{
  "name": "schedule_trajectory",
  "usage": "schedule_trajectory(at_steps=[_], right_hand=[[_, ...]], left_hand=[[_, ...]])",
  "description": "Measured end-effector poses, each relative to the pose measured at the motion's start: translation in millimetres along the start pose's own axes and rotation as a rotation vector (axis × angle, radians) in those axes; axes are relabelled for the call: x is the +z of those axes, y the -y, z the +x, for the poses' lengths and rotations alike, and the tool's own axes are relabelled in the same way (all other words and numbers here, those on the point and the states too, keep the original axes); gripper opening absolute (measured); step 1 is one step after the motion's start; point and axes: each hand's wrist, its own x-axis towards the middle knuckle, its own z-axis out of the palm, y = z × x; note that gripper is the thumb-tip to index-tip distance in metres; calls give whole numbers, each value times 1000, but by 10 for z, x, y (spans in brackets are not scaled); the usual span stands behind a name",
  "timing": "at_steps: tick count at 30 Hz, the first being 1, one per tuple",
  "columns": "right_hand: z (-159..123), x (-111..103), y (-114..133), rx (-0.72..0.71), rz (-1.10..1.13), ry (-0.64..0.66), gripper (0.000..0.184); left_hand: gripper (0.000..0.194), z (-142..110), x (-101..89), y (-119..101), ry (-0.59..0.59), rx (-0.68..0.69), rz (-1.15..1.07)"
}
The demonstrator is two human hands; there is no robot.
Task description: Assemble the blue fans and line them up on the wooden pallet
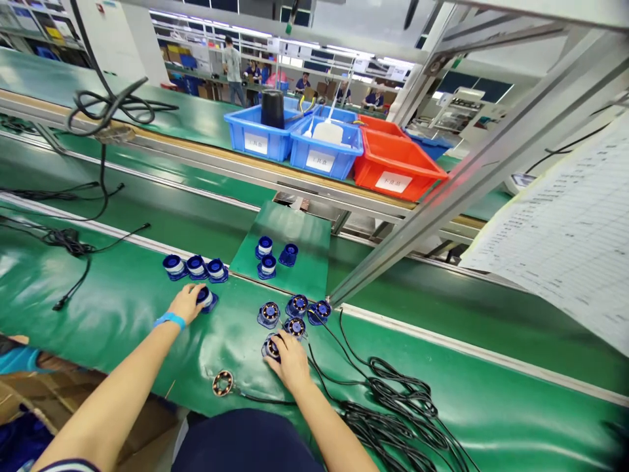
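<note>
My left hand (185, 303), with a blue wristband, rests on the green bench and its fingers close round a small blue-and-white spool part (206, 298). Three more such spools (195, 267) sit in a row just beyond it. My right hand (291, 359) grips a blue round part with a coil face (272, 347) at the near end of a cluster of like parts (296, 307). Black cables (393, 400) run from that cluster to the right. A bare copper-coloured ring with a cable (223, 383) lies near the bench edge, between my arms.
Three blue spools (269, 254) stand on a raised green plate (299, 229). Blue bins (275, 134) and an orange bin (398, 164) sit beyond the conveyor. A slanted metal frame bar (442, 203) and a printed sheet (565, 236) are at right. People work far behind.
</note>
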Motion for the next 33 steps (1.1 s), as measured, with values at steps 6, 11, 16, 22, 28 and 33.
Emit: schedule_trajectory(at_steps=[6,11,16,22,28,33], right_hand=[[-43,242,617,-424,98,282,61],[-41,410,770,-385,165,351,17],[-176,-3,720,-238,414,144,22],[-159,-471,789,-99,637,-44,18],[-185,-305,631,-63,573,-27,16],[-201,-221,560,6,321,165,59]], left_hand=[[57,-673,62,-335,-10,112,-94],[60,-1190,266,-415,14,143,-472],[90,-1521,458,-605,72,83,-650],[94,-1628,710,-1067,176,200,-754],[68,-1611,761,-1332,196,216,-750],[74,-1627,720,-1369,176,195,-769]])
